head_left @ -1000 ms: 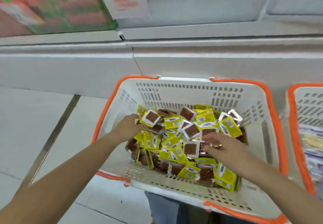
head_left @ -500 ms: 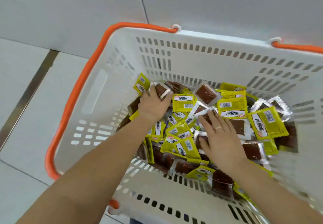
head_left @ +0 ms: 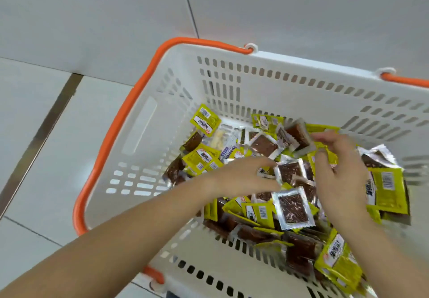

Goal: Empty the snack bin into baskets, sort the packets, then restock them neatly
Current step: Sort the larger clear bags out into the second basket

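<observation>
pale grey floor tiles with a dark metal strip running across them fill the left side, and a plain grey cabinet front rises behind. on the floor against that front sits a white slotted basket with an orange handle curving round its left rim. the bottom of the basket holds a loose heap of small snack packets, some showing a yellow-green printed back with a barcode, others a clear window over a dark brown square; they lie at all angles, overlapping, piled mostly toward the middle and right. one yellow packet leans against the far left corner of the heap, just beside the basket wall. a paler whitish packet lies near it among the brown ones. both bare forearms reach into the basket from the near edge. the left hand hovers low over the centre of the pile, fingers bent forward and blurred; whether its grip is on a packet cannot be told. the right hand is raised over the right part of the heap, its thumb and fingertips drawn together at the edge of a brown-windowed packet near the far side, pinching it.
</observation>
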Motion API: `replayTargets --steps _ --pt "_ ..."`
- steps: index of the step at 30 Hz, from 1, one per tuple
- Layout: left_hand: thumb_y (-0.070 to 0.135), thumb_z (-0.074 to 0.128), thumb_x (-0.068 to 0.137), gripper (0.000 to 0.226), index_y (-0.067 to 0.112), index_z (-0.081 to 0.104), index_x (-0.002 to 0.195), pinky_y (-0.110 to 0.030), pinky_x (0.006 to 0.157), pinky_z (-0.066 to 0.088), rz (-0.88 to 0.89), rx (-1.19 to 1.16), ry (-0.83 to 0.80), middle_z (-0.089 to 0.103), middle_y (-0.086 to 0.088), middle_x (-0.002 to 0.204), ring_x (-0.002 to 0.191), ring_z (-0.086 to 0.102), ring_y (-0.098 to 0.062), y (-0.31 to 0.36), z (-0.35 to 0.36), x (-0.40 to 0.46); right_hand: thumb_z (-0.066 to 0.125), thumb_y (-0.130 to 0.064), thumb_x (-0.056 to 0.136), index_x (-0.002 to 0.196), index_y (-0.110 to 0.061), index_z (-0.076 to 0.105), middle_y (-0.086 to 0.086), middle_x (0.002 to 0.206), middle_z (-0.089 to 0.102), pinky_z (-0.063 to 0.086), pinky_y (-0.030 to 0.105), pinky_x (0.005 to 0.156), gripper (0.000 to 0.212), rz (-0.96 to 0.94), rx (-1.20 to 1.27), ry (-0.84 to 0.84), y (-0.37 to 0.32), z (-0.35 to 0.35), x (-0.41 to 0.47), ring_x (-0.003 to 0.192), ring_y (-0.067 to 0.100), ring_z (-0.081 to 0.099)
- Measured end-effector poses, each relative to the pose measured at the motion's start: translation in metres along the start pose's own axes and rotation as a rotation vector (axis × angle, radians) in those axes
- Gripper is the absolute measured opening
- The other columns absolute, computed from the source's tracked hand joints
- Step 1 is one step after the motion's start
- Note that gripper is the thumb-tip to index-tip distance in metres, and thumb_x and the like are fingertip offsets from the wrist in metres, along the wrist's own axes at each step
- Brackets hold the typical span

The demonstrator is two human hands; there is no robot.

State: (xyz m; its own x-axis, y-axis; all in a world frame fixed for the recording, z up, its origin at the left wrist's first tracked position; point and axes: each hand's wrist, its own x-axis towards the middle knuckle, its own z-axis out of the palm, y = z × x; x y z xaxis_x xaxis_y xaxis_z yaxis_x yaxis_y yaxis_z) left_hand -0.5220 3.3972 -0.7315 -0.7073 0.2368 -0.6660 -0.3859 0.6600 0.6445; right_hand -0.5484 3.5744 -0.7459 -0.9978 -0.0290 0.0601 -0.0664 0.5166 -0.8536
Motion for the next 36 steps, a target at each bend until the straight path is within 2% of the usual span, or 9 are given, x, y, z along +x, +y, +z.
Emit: replayTargets --steps 4,10,16,19,24,27,31,34,36 --pt "0.028 0.052 0.094 0.045 0.012 0.045 0.135 -0.032 0.082 0.045 -0.237 0.089 0.458 0.054 -0.014 0.131 0.106 0.058 -0.032 -0.051 -0.044 0.020 0.046 -0.026 0.086 0.119 -0.010 0.064 0.010 0.122 0.060 0.041 0.032 0.096 0.041 -0.177 -0.368 -0.301 0.021 0.022 -0.014 0.116 0.028 0.052" --pt "0.030 0.049 0.096 0.049 0.004 0.035 0.134 -0.041 0.089 0.045 -0.249 0.903 0.352 0.044 -0.019 0.133 0.122 0.044 -0.035 -0.080 -0.034 0.051 0.034 -0.047 0.082 0.115 -0.013 0.070 0.015 0.126 0.062 0.045 0.054 0.097 0.059 -0.253 -0.844 -0.630 0.047 0.034 -0.031 0.119 0.035 0.057" --pt "0.027 0.068 0.084 0.093 0.006 0.006 0.151 -0.037 0.117 0.019 -0.107 0.967 0.127 0.016 -0.015 0.156 0.144 0.016 -0.029 -0.055 -0.050 0.076 0.034 -0.046 0.084 0.117 -0.013 0.068 0.014 0.129 0.060 0.041 0.053 0.101 0.058 -0.286 -0.839 -0.604 0.048 0.035 -0.031 0.123 0.034 0.054" --pt "0.044 0.075 0.077 0.095 0.007 0.021 0.146 -0.035 0.110 0.028 -0.107 1.076 0.125 0.038 -0.013 0.143 0.133 0.035 -0.028 -0.058 -0.055 0.076 0.034 -0.046 0.083 0.117 -0.015 0.069 0.013 0.129 0.060 0.040 0.052 0.101 0.057 -0.284 -0.815 -0.599 0.049 0.034 -0.030 0.123 0.033 0.054" --pt "0.049 0.072 0.077 0.046 0.018 0.059 0.109 -0.033 0.095 0.036 -0.072 1.033 0.117 0.063 -0.005 0.107 0.110 0.053 -0.027 -0.051 -0.066 0.063 0.035 -0.046 0.082 0.114 -0.016 0.070 0.012 0.126 0.062 0.040 0.051 0.101 0.056 -0.254 -0.787 -0.623 0.047 0.033 -0.029 0.121 0.032 0.056" --pt "0.043 0.073 0.077 0.033 0.015 0.060 0.087 -0.033 0.079 0.044 -0.072 0.861 0.187 0.064 -0.004 0.091 0.098 0.060 -0.027 -0.046 -0.078 0.045 0.039 -0.047 0.084 0.119 -0.018 0.067 0.010 0.131 0.059 0.034 0.045 0.107 0.053 -0.205 -0.646 -0.608 0.042 0.033 -0.026 0.128 0.030 0.050" --pt "0.022 0.078 0.077 0.019 0.009 0.069 0.086 -0.023 0.064 0.044 0.066 0.101 0.594 0.066 -0.008 0.074 0.070 0.060 -0.017 -0.024 -0.095 -0.001 0.063 -0.053 0.084 0.140 -0.031 0.043 -0.009 0.145 0.043 0.031 0.025 0.102 0.063 0.140 -0.093 -0.517 0.013 0.022 -0.012 0.134 0.010 0.036" --pt "0.017 0.075 0.072 0.014 0.015 0.069 0.084 -0.012 0.062 0.048 0.179 -0.359 0.438 0.073 0.005 0.072 0.066 0.066 -0.005 0.008 -0.087 -0.030 0.074 -0.053 0.061 0.142 -0.037 0.035 -0.018 0.141 0.045 0.037 0.022 0.100 0.092 0.265 0.244 -0.432 -0.016 0.011 -0.001 0.129 -0.003 0.041" --pt "0.025 0.072 0.070 0.018 0.017 0.069 0.087 -0.018 0.069 0.053 0.204 -0.435 0.328 0.075 0.003 0.081 0.074 0.069 -0.008 0.016 -0.071 -0.033 0.079 -0.030 0.066 0.124 -0.029 0.055 -0.018 0.114 0.066 0.047 0.012 0.081 0.063 0.322 0.470 -0.427 -0.024 0.006 0.002 0.103 -0.008 0.059"
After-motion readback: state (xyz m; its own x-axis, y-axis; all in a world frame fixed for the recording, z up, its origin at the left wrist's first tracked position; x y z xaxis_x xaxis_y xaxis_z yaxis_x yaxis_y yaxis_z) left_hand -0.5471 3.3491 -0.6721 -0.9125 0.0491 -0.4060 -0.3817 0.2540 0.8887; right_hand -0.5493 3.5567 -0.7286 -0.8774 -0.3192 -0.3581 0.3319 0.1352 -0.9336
